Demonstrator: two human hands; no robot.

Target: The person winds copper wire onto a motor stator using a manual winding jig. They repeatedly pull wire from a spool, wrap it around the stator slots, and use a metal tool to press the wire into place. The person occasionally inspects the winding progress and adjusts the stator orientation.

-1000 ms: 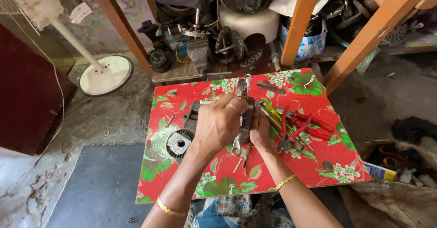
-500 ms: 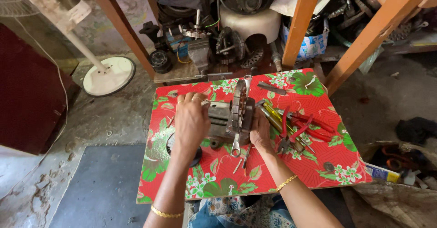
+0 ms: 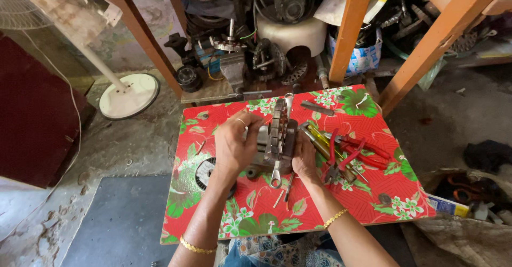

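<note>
A grey metal fan motor (image 3: 274, 136) with a laminated stator stands on its edge on a red floral board (image 3: 330, 203). My left hand (image 3: 234, 144) grips the motor's left side, fingers curled over its housing. My right hand (image 3: 305, 157) holds the right side low down. A steel wrench (image 3: 276, 172) lies just in front of the motor, between my hands. A round black motor cover (image 3: 205, 173) lies under my left wrist, partly hidden.
Red-handled pliers (image 3: 352, 152), yellow-handled screwdrivers (image 3: 320, 139) and a flat metal piece (image 3: 317, 108) lie on the board's right half. Behind it are orange wooden legs (image 3: 349, 27), motor parts and a white fan base (image 3: 129, 95). A grey mat (image 3: 122, 224) lies on the floor at left.
My left hand went from on top of the motor out to the left, then back onto the motor's left side. The motor now stands more upright between both hands.
</note>
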